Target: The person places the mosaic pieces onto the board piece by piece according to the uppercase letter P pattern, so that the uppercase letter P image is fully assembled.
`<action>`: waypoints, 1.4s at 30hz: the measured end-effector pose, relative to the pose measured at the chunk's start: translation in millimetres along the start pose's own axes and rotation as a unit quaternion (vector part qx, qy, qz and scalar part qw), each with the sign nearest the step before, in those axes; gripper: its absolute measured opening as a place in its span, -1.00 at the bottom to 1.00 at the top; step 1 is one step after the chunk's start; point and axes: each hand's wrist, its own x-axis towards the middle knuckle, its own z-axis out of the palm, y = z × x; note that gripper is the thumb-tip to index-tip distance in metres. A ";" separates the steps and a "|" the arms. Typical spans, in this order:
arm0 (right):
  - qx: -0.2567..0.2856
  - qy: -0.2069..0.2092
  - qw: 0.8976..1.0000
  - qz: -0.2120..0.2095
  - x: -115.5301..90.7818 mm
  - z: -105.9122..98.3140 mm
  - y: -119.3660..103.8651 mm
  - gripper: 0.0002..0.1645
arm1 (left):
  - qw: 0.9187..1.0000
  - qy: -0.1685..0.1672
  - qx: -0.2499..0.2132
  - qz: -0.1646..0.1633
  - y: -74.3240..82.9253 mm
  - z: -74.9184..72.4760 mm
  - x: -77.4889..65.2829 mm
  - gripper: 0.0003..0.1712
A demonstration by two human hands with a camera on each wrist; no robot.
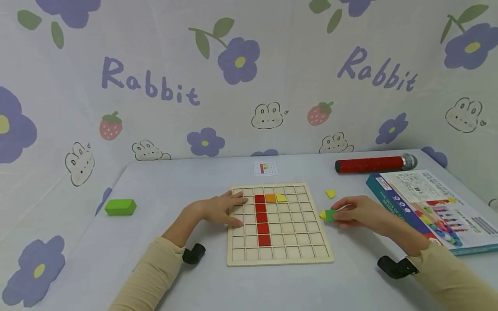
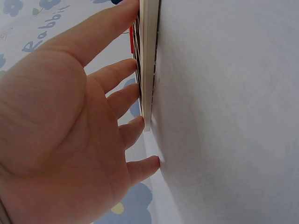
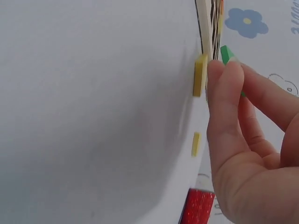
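Note:
A wooden grid board (image 1: 280,263) lies on the table. Several red square tiles (image 1: 262,217) form a column on it, with an orange tile (image 1: 270,198) and a yellow cut-cornered tile (image 1: 281,198) beside the top one. My left hand (image 1: 215,209) rests on the board's left edge, fingers extended; in the left wrist view its thumb and fingertips touch the rim. Just off the board's right side, my right hand (image 1: 358,214) pinches a green tile (image 1: 330,215) between thumb and finger. A yellow piece (image 1: 322,214) lies beside that tile, and another yellow piece (image 1: 330,193) farther back.
A small pattern card (image 1: 265,168) lies behind the board. At the back right is a red microphone (image 1: 369,164), with a boxed set (image 1: 435,207) in front of it. A green block (image 1: 120,207) stands on the left. A patterned cloth hangs behind the table.

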 end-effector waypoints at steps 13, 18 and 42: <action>0.039 -0.040 0.998 -0.014 11.5 31.0 -26.6 -0.52 | 1.000 0.000 0.001 0.000 1.6 -0.9 -0.5 -0.12; 0.049 -0.053 0.997 -0.018 16.8 40.4 -34.2 -0.56 | 1.000 0.000 -0.001 0.001 2.7 -1.5 -1.9 -0.12; 0.062 -0.072 0.995 -0.038 32.8 81.2 -59.5 -0.61 | 1.000 0.000 -0.008 -0.007 1.9 -2.0 -2.8 -0.13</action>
